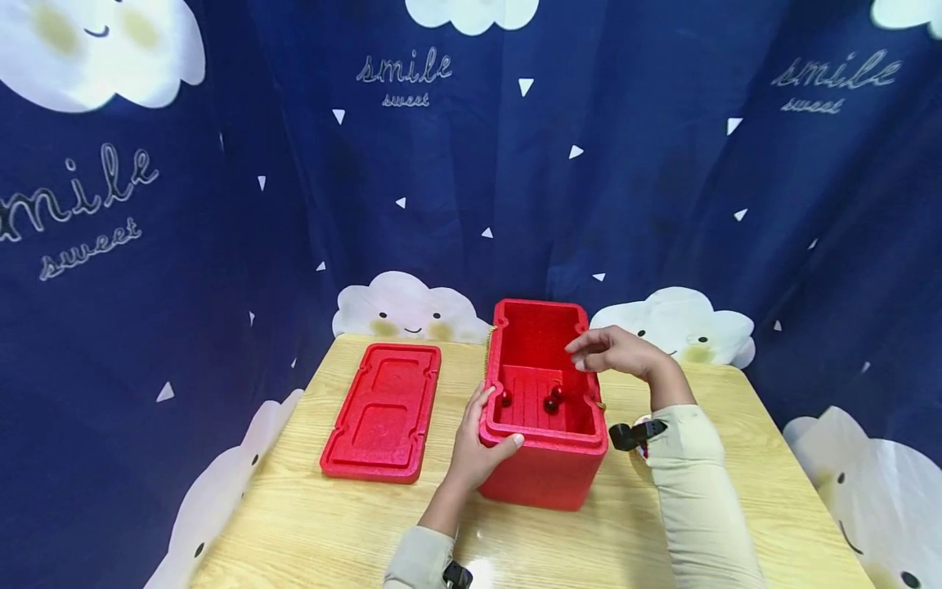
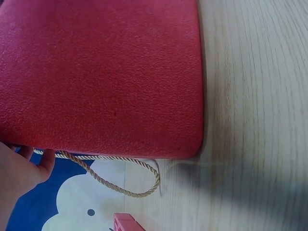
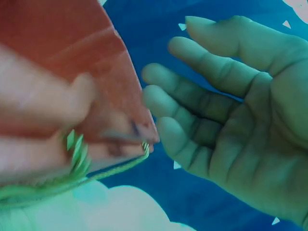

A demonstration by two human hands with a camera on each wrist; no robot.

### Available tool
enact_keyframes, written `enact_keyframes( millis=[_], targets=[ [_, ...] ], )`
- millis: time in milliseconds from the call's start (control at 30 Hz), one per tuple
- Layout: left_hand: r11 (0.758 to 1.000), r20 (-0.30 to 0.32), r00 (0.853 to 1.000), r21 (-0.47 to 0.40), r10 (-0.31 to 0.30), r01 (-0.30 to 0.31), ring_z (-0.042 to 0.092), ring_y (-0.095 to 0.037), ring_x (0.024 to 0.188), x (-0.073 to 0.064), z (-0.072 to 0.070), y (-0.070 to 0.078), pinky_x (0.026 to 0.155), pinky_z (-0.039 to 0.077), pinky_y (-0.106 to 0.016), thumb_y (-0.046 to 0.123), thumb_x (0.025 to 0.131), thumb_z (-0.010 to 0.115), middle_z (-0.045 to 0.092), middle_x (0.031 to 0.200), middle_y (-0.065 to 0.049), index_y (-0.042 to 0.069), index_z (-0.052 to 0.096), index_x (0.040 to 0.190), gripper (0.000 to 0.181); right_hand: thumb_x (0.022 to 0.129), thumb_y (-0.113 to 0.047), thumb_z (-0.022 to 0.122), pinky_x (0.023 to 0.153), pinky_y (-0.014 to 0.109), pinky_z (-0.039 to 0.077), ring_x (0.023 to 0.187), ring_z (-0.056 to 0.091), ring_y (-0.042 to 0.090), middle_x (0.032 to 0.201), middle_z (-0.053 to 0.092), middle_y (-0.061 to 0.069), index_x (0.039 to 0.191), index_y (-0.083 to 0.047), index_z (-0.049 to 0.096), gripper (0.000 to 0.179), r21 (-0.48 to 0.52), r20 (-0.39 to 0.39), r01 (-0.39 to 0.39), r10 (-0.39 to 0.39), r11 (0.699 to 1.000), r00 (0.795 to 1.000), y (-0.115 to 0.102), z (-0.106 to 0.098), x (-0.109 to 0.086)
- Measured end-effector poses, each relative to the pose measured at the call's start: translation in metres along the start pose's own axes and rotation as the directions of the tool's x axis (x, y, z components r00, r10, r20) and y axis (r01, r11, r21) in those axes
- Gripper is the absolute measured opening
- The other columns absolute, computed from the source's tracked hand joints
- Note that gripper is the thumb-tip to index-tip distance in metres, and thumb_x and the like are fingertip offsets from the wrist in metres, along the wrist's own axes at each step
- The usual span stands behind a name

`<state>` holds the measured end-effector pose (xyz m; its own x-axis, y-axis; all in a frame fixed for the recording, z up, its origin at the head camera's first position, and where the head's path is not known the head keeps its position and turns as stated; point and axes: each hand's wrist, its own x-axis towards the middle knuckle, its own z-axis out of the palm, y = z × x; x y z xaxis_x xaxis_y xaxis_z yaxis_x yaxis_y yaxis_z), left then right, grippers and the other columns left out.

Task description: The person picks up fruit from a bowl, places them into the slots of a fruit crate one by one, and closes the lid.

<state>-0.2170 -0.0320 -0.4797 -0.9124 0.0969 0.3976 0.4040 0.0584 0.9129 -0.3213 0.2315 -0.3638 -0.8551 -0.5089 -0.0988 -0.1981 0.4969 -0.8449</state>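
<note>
A deep red foam box [image 1: 540, 476] stands lidless on the table, its inside facing up. On its floor lie small dark red, glossy balls [image 1: 550, 405]: two close together and one by the left wall. My left hand [image 1: 473, 452] holds the box at its near left corner, thumb on the front rim and fingers along the left side. In the left wrist view, a gold twisted cord [image 2: 118, 186] loops beside those fingers. My right hand [image 1: 624, 352] hovers over the box's right rim with nothing in it, fingers loosely bent and apart in the right wrist view.
The matching red lid [image 1: 392, 413] lies flat on the wooden table [image 1: 353, 523], left of the box. A small colourful round thing [image 1: 643, 449] sits right of the box, mostly hidden behind the right wrist. A blue cloud-printed curtain [image 1: 456, 164] hangs behind and at both sides.
</note>
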Motion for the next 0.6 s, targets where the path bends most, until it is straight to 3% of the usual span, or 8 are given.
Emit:
enact_keyframes(
  millis=[233, 367, 600],
  targets=[
    [0.999, -0.002, 0.999, 0.001, -0.040, 0.040, 0.031, -0.027, 0.130, 0.002, 0.001, 0.000, 0.097, 0.037, -0.038, 0.012, 0.072, 0.075, 0.025, 0.149, -0.013, 0.003, 0.039, 0.138, 0.075, 0.081, -0.002, 0.065, 0.081, 0.038, 0.051, 0.095, 0.061, 0.028, 0.106, 0.062, 0.021, 0.116, 0.009, 0.057, 0.038, 0.040, -0.110, 0.063, -0.059, 0.997, 0.992, 0.012, 0.004, -0.018],
    [0.999, 0.009, 0.999, -0.007, -0.033, 0.033, 0.031, -0.027, 0.130, 0.002, 0.001, 0.000, 0.098, 0.037, -0.037, 0.012, 0.073, 0.075, 0.024, 0.149, -0.013, 0.004, 0.038, 0.139, 0.076, 0.082, -0.002, 0.065, 0.080, 0.035, 0.051, 0.094, 0.060, 0.029, 0.107, 0.061, 0.025, 0.116, 0.009, 0.056, 0.038, 0.064, -0.160, 0.084, -0.073, 0.994, 0.984, 0.017, 0.006, -0.030],
    [0.998, 0.009, 0.998, -0.020, -0.057, 0.057, 0.027, -0.026, 0.132, 0.001, 0.000, 0.002, 0.100, 0.034, -0.038, 0.010, 0.071, 0.076, 0.024, 0.149, -0.013, 0.003, 0.038, 0.139, 0.078, 0.085, -0.007, 0.066, 0.076, 0.026, 0.051, 0.091, 0.060, 0.019, 0.109, 0.059, 0.024, 0.117, 0.009, 0.056, 0.037, 0.052, -0.286, 0.124, -0.104, 0.991, 0.953, 0.041, 0.011, -0.054]
  ],
)
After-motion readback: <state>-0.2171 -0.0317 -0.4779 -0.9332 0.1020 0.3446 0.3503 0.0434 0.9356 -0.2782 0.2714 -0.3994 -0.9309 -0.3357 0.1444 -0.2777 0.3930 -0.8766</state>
